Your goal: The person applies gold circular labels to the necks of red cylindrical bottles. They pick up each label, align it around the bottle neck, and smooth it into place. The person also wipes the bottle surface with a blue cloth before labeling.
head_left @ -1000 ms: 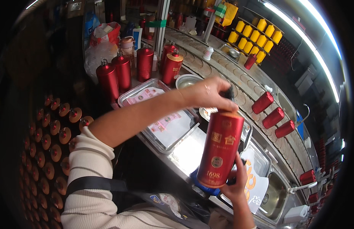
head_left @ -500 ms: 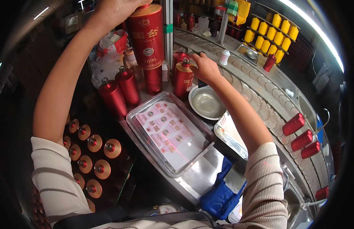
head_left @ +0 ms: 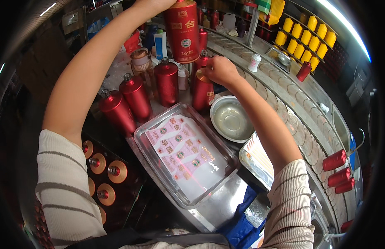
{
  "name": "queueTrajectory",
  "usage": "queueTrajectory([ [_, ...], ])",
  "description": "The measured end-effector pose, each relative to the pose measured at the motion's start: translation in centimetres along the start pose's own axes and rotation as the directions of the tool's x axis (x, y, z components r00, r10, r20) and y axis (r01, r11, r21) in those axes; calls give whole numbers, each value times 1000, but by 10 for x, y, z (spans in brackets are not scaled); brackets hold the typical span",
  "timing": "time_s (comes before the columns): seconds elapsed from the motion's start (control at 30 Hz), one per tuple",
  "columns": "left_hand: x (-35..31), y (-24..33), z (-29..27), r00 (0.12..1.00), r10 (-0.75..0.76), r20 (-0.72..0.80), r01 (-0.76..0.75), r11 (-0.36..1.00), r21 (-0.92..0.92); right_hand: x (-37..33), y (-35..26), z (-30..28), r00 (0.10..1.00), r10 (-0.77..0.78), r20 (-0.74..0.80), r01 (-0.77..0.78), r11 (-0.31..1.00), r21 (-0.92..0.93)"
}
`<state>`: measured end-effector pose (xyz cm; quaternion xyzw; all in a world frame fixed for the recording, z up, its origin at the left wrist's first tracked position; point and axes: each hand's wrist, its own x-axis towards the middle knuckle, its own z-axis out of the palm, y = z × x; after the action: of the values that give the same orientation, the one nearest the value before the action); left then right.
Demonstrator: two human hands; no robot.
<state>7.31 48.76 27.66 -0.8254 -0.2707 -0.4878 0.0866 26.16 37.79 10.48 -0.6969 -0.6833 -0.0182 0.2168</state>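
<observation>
My left hand (head_left: 157,4), at the top edge, is closed round the neck of a red bottle with gold lettering (head_left: 182,35), held up off the bench. A second red bottle with a gold shoulder (head_left: 203,93) stands below and right of it. My right hand (head_left: 221,70) is closed over that bottle's neck, which the fingers hide. Just left stand plain red bottles, one upright (head_left: 166,83) and two leaning in view (head_left: 135,97). Nearer me, a clear tray (head_left: 142,151) holds a sheet of pink and gold decals (head_left: 180,153) lying in liquid.
A metal bowl of liquid (head_left: 231,118) sits right of the tray, beside another shallow tray (head_left: 255,162) and a blue cloth (head_left: 238,228). A conveyor (head_left: 279,108) curves along the right, carrying red bottles (head_left: 334,160). Gold-shouldered bottles (head_left: 117,171) stand low at left.
My left hand has carried its bottle rightward, uncovering the plain bottle behind it. My right hand has closed on the neck of the gold-shouldered bottle. The whole view has shifted slightly.
</observation>
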Motion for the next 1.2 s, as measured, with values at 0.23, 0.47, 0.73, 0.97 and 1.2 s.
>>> queueTrajectory([
  [0.23,3,-8,10,998,35,-56,-30,996,82,44,27,-13,974,28,-225,5,989,145],
  [0.47,14,-5,20,992,105,-65,-106,994,-7,99,76,16,962,-267,-47,271,930,249],
  [0.73,23,7,9,997,52,-59,-52,999,1,109,46,26,986,-114,120,110,993,45],
  [0.97,24,1,34,995,68,-67,-70,997,-42,101,87,11,995,18,-99,-6,993,116],
  [1.2,18,-3,63,996,26,-88,-29,999,-30,93,117,-82,884,-172,-434,180,983,-24],
])
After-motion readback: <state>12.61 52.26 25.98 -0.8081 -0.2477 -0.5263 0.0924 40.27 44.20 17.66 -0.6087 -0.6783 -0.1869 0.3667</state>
